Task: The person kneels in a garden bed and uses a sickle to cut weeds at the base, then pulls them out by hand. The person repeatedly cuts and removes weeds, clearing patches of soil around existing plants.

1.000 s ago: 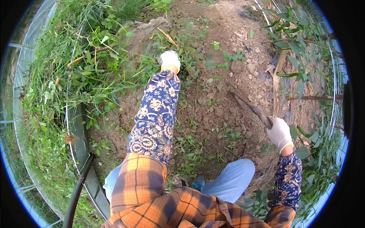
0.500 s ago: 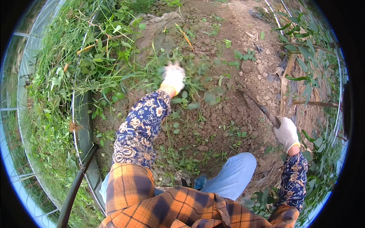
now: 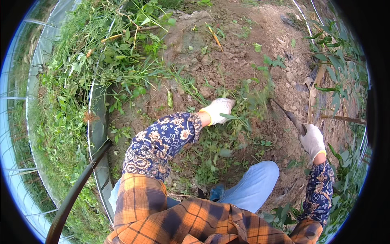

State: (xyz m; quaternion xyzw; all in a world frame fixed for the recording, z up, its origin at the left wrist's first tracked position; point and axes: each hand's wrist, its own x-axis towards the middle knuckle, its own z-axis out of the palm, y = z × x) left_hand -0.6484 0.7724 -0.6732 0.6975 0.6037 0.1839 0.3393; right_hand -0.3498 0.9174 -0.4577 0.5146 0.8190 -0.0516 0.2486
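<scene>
My left hand (image 3: 220,110), in a white glove with a yellow cuff, is low over the soil in the middle. Its fingers are closed on a bunch of green weeds (image 3: 243,118), whose leaves spread out to the right, partly blurred. At the right, my right hand (image 3: 313,141), gloved alike, is closed around the handle end of a sickle (image 3: 293,118). Its dark, narrow blade slants up and left, with the tip close to the soil; the grip is hidden in my palm.
A thick heap of pulled weeds and grass (image 3: 122,61) lies at the left, along a white line. Pepper plants (image 3: 333,89) with green pods stand at the right. My bent knee (image 3: 256,183) is in front. A dark curved pole (image 3: 77,191) rises at the lower left.
My left hand has moved right and nearer to me, the weeds shifting right with it. My right hand and the sickle keep nearly the same place. The whole view has shifted slightly.
</scene>
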